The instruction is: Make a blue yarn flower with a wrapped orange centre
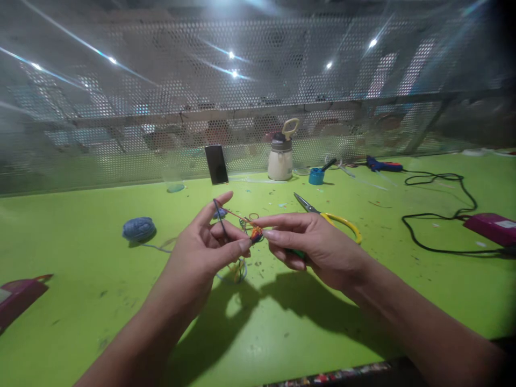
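Between the thumb and fingers of my left hand (203, 244) is a small crocheted piece (257, 233) in orange and dark yarn. A strand of yarn loops over the raised left index finger and runs across to the piece. My right hand (314, 236) meets it from the other side, its fingers closed around a crochet hook (299, 253); only part of its green handle shows, and the tip is hidden. Loose yarn ends (238, 270) dangle beneath the hands. Scissors (306, 203) with yellow handles lie just behind my right hand.
A blue-grey yarn ball (138, 229) lies to the left. Along the back stand a dark phone (216, 164), a cream bottle (280, 162), a blue pot (316, 176) and a glue gun (384, 165). A magenta box (489, 228) with a black cable sits right, a mesh screen (250, 129) behind.
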A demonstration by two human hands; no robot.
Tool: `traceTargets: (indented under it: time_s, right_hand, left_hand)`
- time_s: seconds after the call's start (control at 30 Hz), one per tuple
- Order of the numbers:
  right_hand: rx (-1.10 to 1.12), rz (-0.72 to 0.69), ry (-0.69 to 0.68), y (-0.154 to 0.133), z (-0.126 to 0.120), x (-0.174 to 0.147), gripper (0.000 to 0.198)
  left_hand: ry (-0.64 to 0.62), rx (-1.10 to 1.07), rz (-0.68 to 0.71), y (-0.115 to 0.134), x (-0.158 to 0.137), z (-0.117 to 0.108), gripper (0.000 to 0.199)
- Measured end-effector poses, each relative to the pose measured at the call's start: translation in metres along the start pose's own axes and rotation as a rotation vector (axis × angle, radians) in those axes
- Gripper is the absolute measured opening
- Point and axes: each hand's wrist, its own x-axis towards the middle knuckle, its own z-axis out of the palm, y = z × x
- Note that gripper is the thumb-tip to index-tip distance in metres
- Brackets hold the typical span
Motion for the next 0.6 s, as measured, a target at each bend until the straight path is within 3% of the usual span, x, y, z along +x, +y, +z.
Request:
traceTargets:
  time_s: [0.6]
  right_hand:
    - [0.030, -0.010, -0.007, 0.0022, -0.0005, 0.0007, 0.020]
  left_hand:
    - [-0.004, 0.017, 0.008, -0.0001, -0.0017, 0.0010, 0.090]
